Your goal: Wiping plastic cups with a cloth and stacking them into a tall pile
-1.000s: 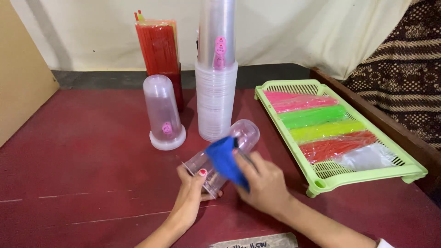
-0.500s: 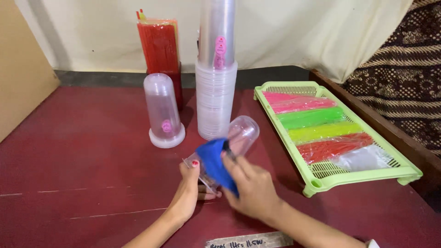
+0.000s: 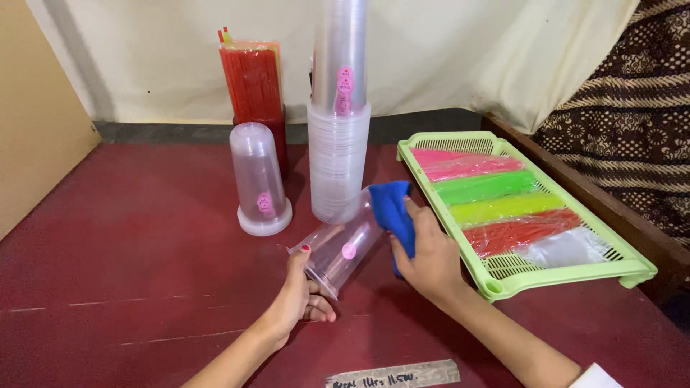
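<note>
Left hand (image 3: 298, 294) is closed on the rim of the tilted cup (image 3: 343, 248), best kept steady mid-tabletop (image 3: 129, 287); right hand (image 3: 431, 255) grips the cloth (image 3: 394, 208), pressed flat against its base.

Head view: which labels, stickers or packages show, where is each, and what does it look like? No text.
Pink round sticker: on the clear cup lying tilted between both hands.
Pink round sticker: low on the upturned clear cup at left.
Pink tall label: on the high cup stack.
Red straw pack: upright, clear wrap, at the back.
Straw packs: in the green tray; pink, green, yellow, red.
Tape strip: pale, handwritten, near edge.
</note>
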